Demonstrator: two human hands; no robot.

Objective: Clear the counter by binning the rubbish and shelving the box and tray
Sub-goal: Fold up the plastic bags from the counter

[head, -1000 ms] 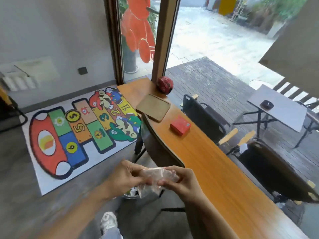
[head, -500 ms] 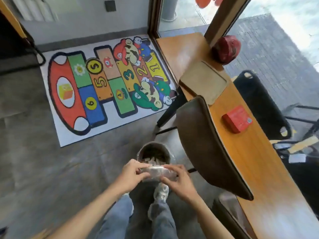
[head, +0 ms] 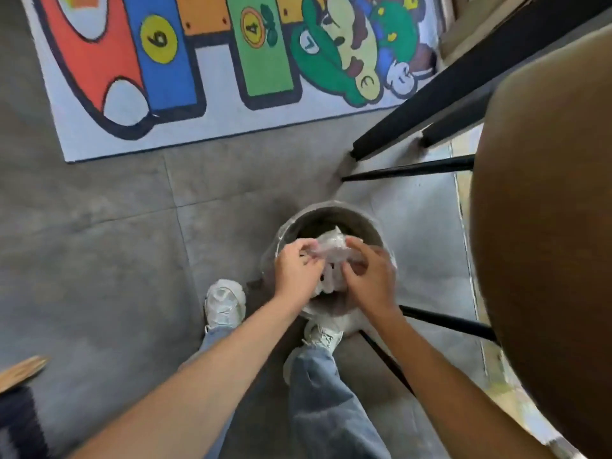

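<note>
Hands meet directly above the bin: the left hand [head: 298,270] and the right hand [head: 371,276] each pinch one crumpled wad of clear plastic wrap [head: 331,251], fingers curled into its folds from either side. The wrap is thin, glossy and translucent, bunched into an irregular lump, and it hangs over the bin's mouth, not yet let go.

The bin [head: 334,215] is one round, grey container lined with a clear bag whose edge folds over the rim; pale scraps show inside, too blurred to identify. It stands on a smooth grey floor [head: 116,260] of large tiles.

Just beside the bin, on the near side, are two white sneakers [head: 225,304] and two legs in faded blue jeans [head: 328,402]. To the right of the bin rises one brown chair back [head: 543,226], curved and matte, with thin black metal legs [head: 447,321] running under it. Beyond the bin lies one flat rug [head: 205,71], white-bordered with thick black outlines around red, blue, orange and green panels; yellow discs marked 6 and 4 are readable, and a cartoon figure in a green cap fills its right end.
</note>
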